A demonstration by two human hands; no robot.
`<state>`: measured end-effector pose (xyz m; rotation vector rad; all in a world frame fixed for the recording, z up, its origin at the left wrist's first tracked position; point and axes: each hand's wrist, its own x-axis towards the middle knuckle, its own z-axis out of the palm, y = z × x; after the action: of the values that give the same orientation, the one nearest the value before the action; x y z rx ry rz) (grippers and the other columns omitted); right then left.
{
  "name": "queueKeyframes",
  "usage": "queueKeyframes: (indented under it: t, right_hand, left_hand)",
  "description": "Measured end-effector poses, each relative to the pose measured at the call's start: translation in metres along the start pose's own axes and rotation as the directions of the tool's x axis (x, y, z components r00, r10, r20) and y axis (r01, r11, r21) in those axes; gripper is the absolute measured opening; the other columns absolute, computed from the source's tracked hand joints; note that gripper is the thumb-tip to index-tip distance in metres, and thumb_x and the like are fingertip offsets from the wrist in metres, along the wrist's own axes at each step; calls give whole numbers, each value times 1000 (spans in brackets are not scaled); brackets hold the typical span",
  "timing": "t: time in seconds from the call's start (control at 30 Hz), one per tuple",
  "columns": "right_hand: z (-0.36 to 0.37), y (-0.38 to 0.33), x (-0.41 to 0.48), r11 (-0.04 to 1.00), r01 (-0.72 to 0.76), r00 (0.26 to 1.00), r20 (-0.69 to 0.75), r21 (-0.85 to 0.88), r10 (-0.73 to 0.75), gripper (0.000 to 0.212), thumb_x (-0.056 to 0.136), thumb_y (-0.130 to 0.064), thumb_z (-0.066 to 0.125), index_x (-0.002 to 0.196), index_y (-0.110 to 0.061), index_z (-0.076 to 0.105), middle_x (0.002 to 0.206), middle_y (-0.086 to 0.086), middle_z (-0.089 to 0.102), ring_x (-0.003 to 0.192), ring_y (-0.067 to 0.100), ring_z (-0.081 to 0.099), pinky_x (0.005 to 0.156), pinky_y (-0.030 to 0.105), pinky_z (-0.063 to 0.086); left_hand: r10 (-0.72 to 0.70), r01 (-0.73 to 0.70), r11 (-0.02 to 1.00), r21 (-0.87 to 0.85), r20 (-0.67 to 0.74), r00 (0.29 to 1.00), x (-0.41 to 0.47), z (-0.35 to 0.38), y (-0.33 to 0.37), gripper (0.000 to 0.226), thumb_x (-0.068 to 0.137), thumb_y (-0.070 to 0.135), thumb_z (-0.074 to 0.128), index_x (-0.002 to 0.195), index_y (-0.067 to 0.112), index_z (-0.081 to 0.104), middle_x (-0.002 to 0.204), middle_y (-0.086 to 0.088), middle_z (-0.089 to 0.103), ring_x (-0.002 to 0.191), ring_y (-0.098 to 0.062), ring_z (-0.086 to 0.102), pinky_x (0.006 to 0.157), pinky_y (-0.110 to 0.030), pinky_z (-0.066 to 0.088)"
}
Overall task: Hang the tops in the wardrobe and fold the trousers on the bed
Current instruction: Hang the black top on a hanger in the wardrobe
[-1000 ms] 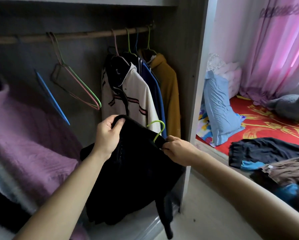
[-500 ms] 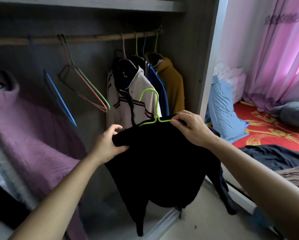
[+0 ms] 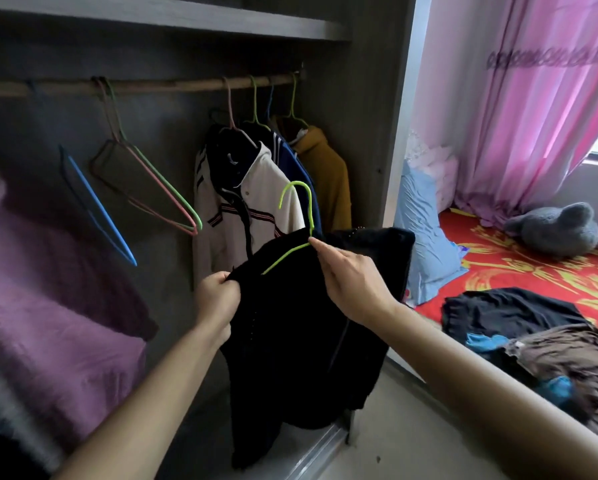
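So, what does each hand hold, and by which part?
Left hand grips the black top at its shoulder edge; right hand pinches the green hanger at its neck.

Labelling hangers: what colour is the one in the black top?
Lime green hanger, clearest in the head view.

black top (image 3: 301,327) on a lime-green hanger (image 3: 299,223) — pink curtain (image 3: 532,109), red-and-yellow patterned bedsheet (image 3: 519,265).

The person's forearms showed bare along their whole visible length, and the left hand (image 3: 218,299) and right hand (image 3: 351,282) were bare too.
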<state>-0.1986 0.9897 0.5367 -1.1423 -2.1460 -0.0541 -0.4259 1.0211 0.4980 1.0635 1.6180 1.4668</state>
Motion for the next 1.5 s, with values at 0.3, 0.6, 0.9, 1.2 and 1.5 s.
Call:
queueKeyframes:
  t: [0.3, 0.6, 0.9, 1.2, 1.5]
  right_hand:
    - [-21, 34, 35, 971, -6, 1000, -1, -240, 6, 45, 107, -40, 36, 144, -16, 45, 132, 4, 59, 131, 25, 50, 111, 48, 34]
    - [-43, 28, 62, 981, -48, 999, -34, -187, 42, 45, 96, -70, 34, 95, -30, 56, 70, -8, 58, 70, 22, 62, 61, 42, 52]
    - [-50, 33, 104, 921, -175, 984, -106, -348, 146, 54, 86, -82, 26, 89, -38, 58, 76, -3, 62, 78, 31, 64, 63, 38, 51]
    - [-26, 49, 203, 921, -373, 928, 51, 116, 369, 50, 89, -66, 56, 80, -19, 71, 65, -8, 65, 59, 8, 59, 49, 24, 42]
    - [-1, 24, 325, 426, -577, 817, 495, 697, 296, 20, 103, -17, 53, 116, -10, 66, 93, 8, 66, 80, 19, 63, 81, 30, 45]
  left_hand:
    - [220, -211, 974, 82, -123, 968, 20, -44, 35, 15, 67, 4, 43, 53, 8, 43, 40, 12, 33, 39, -6, 29, 36, -24, 21]
    - [589, -644, 585, 494, 287, 755, 27, -77, 52, 38, 73, 42, 77, 95, 24, 52, 81, 13, 58, 72, -6, 55, 60, -23, 36]
    - [792, -786, 342, 515, 293, 536, 66, -79, 102, 17, 80, 4, 54, 88, 15, 63, 82, 2, 69, 76, -24, 64, 69, -38, 53]
    - [819, -611, 349, 711, 86, 567, 156, -85, 162, 22, 86, 6, 55, 107, 4, 64, 104, -17, 63, 101, -37, 57, 90, -42, 44]
    - [725, -319, 207, 925, 74, 684, 226, -92, 215, 60, 89, 17, 56, 146, 7, 38, 158, -17, 25, 145, -36, 20, 118, -45, 22]
